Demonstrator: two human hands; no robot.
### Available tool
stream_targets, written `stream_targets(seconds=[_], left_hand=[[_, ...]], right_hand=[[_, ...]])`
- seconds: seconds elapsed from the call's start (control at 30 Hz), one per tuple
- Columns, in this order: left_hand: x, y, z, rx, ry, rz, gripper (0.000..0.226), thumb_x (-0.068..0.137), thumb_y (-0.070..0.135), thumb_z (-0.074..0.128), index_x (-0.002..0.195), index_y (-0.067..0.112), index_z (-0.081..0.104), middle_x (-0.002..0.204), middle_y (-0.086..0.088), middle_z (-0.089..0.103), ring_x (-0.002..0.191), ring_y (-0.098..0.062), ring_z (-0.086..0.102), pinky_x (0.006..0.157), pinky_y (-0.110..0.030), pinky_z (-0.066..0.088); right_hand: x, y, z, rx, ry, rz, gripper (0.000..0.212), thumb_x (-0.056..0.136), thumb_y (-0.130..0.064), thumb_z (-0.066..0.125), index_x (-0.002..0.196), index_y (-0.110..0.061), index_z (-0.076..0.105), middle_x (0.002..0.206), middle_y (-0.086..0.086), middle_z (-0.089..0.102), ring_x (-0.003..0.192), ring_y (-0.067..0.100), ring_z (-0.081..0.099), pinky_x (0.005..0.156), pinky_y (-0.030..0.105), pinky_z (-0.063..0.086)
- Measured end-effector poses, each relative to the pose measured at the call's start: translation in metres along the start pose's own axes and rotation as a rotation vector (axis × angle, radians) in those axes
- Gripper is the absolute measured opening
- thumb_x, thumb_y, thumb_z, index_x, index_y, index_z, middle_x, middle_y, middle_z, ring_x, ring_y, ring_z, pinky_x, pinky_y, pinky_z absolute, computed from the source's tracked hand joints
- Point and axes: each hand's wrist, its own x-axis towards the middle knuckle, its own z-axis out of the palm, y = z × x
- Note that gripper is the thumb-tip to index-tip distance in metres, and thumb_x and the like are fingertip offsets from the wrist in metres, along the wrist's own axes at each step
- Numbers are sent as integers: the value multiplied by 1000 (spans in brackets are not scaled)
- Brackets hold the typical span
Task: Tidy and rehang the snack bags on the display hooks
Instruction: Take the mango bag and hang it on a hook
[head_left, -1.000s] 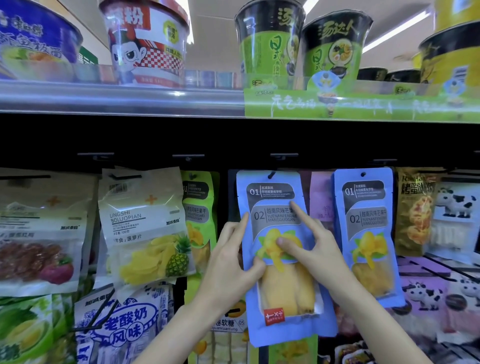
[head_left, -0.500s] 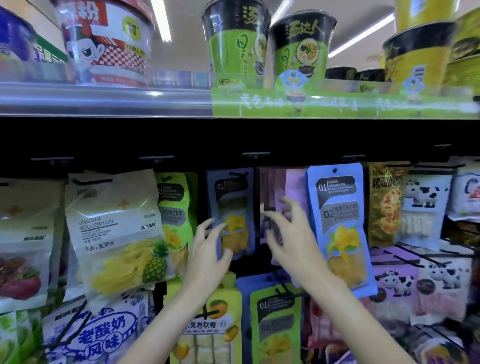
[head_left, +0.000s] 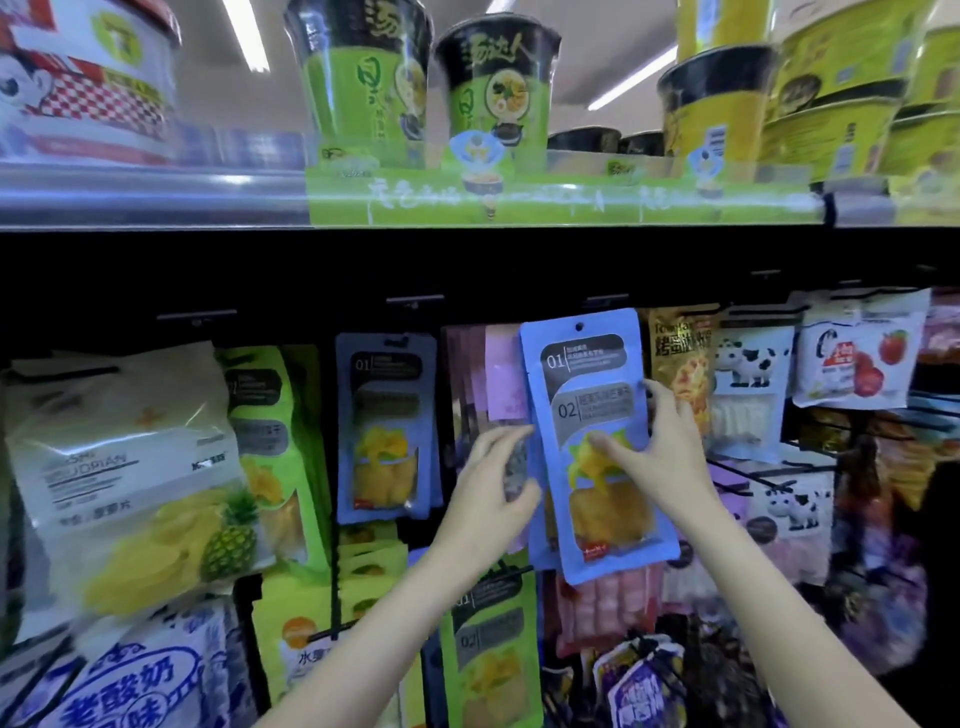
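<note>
A blue dried-mango bag (head_left: 587, 364) stands upright in front of the hanging rows, its punched hole just under a black hook end (head_left: 605, 301). My right hand (head_left: 665, 457) is shut on it, thumb across the front and fingers around the right edge. My left hand (head_left: 488, 499) is at the bag's left edge with fingers apart, resting against the purple and dark packs (head_left: 501, 379) behind. A second blue mango bag (head_left: 387, 431) hangs further back on the hook to the left.
Green mango bags (head_left: 270, 441) and a white pineapple bag (head_left: 130, 467) hang at the left. Cow-print packs (head_left: 748, 395) and a strawberry pack (head_left: 857, 358) hang at the right. More bags fill the row below. Noodle cups (head_left: 493, 104) stand on the shelf (head_left: 156, 197) above.
The blue bag I held a second ago now hangs deep on its hook. Both hands moved right; my right hand took hold of the neighbouring blue bag.
</note>
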Motion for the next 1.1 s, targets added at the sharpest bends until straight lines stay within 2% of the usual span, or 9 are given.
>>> stream_targets(seconds=[0.17, 0.37, 0.53, 0.67, 0.77, 0.87, 0.97, 1.03, 1.1], left_hand=[[14, 14, 19, -201, 44, -83, 56, 90, 12, 57, 137, 31, 35, 129, 5, 34, 93, 6, 49, 82, -23, 50], [10, 15, 17, -300, -16, 39, 62, 89, 20, 62, 127, 53, 27, 130, -2, 47, 93, -14, 62, 74, -25, 52], [7, 17, 5, -345, 14, 70, 74, 87, 10, 64, 136, 43, 20, 107, 5, 54, 69, 4, 57, 61, -14, 44], [-19, -3, -13, -214, 163, 101, 80, 84, 27, 68, 140, 52, 16, 129, 9, 53, 104, 1, 57, 81, -18, 49], [-36, -17, -33, -130, 277, 113, 79, 75, 51, 61, 138, 60, 14, 140, 18, 40, 125, -11, 48, 94, -38, 49], [-41, -27, -55, -64, 328, 115, 80, 73, 58, 58, 139, 58, 14, 138, 22, 36, 128, -27, 45, 94, -53, 47], [-45, -33, -73, -22, 367, 121, 79, 73, 52, 58, 141, 53, 17, 126, 21, 42, 114, -17, 55, 86, -47, 52], [-46, -36, -80, 17, 381, 98, 79, 73, 52, 57, 141, 53, 17, 128, 17, 42, 119, -16, 52, 90, -48, 50], [-47, -38, -83, 51, 373, 81, 80, 73, 54, 56, 142, 53, 15, 133, 12, 41, 124, -20, 47, 93, -49, 48]], right_hand=[[-14, -8, -21, 312, -27, -149, 74, 82, -12, 70, 140, -28, 28, 101, -18, 63, 89, -1, 63, 80, 30, 53], [-24, -21, -47, 413, -50, -339, 62, 88, -6, 59, 135, -36, 33, 102, -8, 69, 97, 10, 66, 81, 33, 55], [-24, -26, -47, 310, -126, -404, 60, 88, -38, 57, 139, -44, 27, 116, -20, 60, 109, 4, 59, 86, 37, 54], [-33, -31, -20, 288, -177, -456, 66, 84, -51, 53, 140, -53, 18, 130, -24, 51, 126, 9, 48, 96, 39, 48], [-33, -46, 5, 343, -251, -475, 63, 88, -40, 55, 142, -49, 22, 139, -30, 40, 129, 1, 41, 99, 35, 44], [-27, -61, 29, 373, -332, -477, 60, 91, -32, 56, 140, -43, 25, 135, -40, 37, 127, 6, 43, 98, 38, 43], [-23, -72, 49, 391, -405, -485, 61, 93, -26, 55, 143, -38, 23, 146, -17, 37, 117, -8, 46, 96, 20, 43], [-22, -74, 58, 400, -425, -464, 62, 93, -19, 55, 144, -33, 23, 138, -13, 46, 109, -12, 47, 93, 16, 41], [-23, -73, 63, 413, -411, -440, 62, 93, -14, 56, 144, -30, 24, 98, -22, 53, 79, -19, 49, 73, 6, 39]])
